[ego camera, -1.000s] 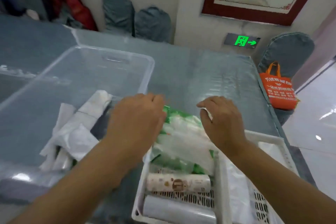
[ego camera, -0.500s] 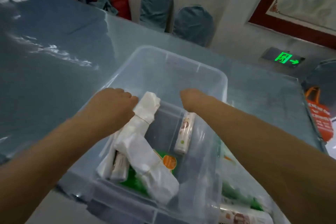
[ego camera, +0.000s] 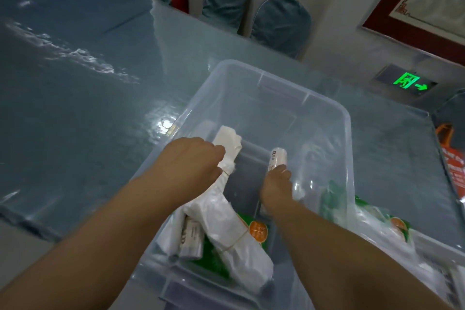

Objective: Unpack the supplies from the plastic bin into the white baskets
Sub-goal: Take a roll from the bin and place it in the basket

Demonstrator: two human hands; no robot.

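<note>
Clear plastic bin (ego camera: 347, 133) sits on the blue-grey table (ego camera: 75, 108), centre of view, long axis running from 6 toward 12 o'clock. Far half of the bin floor bare; supplies crowd the near half.

Contents: long bundle of white plastic bags (ego camera: 226, 221) bound with rubber bands, lying diagonally from 11 to 5 o'clock across the bin. Under its near end, a green packet with an orange round label (ego camera: 256, 230). At 8 o'clock of that label, a small printed roll (ego camera: 191, 236) lies partly under the bundle.

Left hand (ego camera: 186, 166): fingers curled round the upper part of the white bundle, near its far rubber band; grip looks firm, fingertips hidden behind the bundle.

Right hand (ego camera: 276, 186): inside the bin, fingers pinching the lower end of a slim white roll (ego camera: 276, 160), which stands tilted, top end pointing to 12 o'clock.

At 3 o'clock, just outside the bin wall, a green-and-clear packet (ego camera: 377, 219) lies in a white basket (ego camera: 450, 282); only a corner of the basket is visible at the frame edge.

Beyond the table at 12 o'clock: two chair backs in grey-blue covers (ego camera: 279, 22). At 2 o'clock, a lit green exit sign (ego camera: 409, 82) low on the wall.
</note>
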